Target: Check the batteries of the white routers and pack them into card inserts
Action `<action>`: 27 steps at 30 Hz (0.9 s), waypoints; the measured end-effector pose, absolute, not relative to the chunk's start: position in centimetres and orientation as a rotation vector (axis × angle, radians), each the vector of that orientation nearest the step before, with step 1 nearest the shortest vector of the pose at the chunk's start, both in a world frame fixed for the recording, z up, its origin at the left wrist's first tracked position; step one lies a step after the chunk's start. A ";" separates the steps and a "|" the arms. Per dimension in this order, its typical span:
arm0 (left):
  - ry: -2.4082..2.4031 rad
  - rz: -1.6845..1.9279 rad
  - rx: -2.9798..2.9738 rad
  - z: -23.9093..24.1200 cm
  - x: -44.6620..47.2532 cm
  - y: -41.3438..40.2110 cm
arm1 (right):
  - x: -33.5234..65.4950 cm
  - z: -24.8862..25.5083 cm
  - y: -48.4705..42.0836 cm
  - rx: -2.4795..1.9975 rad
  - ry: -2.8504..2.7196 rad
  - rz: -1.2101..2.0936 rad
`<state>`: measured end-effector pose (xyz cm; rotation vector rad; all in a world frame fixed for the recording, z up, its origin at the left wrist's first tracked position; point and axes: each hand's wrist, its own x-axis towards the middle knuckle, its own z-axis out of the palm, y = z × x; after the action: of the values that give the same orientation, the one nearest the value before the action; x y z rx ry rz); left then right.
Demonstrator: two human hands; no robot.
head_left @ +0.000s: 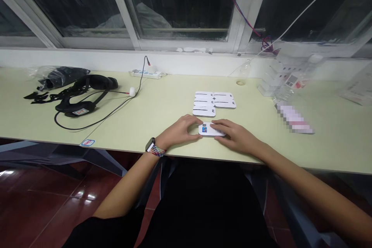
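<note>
A small stack of white cards (210,131) with rounded corners lies near the table's front edge. Its top face carries a small blue picture and a dark mark at the left. My left hand (183,131), with a watch and a woven band at the wrist, pinches the stack's left end between thumb and fingers. At the right end, my right hand (232,135) holds the stack, its fingers over part of the top. Just behind it, several white cards (204,111) with a black line and letter lie in two overlapping columns.
On the left, a black headset (78,108) with a cable lies before a plastic bag (59,75). A power strip (148,73) sits by the wall. To the right stand a white basket (269,81), a clear bottle (290,85) and a blurred pink packet (295,118).
</note>
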<state>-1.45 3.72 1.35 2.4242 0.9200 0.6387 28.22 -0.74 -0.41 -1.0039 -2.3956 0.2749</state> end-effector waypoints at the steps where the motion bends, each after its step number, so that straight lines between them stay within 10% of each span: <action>1: 0.914 0.642 2.429 1.3 -1.4 3.7 | 28.3 -0.5 -0.7 -1.007 -2.403 0.274; 12: 0.978 0.618 2.420 0.9 -1.4 3.8 | 27.6 0.3 -1.5 -1.007 -2.220 -0.155; 27: 0.970 0.600 2.399 0.9 -1.4 4.0 | 27.4 -1.2 -1.9 -1.205 -2.578 0.163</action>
<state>-1.38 3.96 0.93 2.3992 0.9699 0.6000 27.36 -1.89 -1.21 -1.2052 -2.5781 0.1629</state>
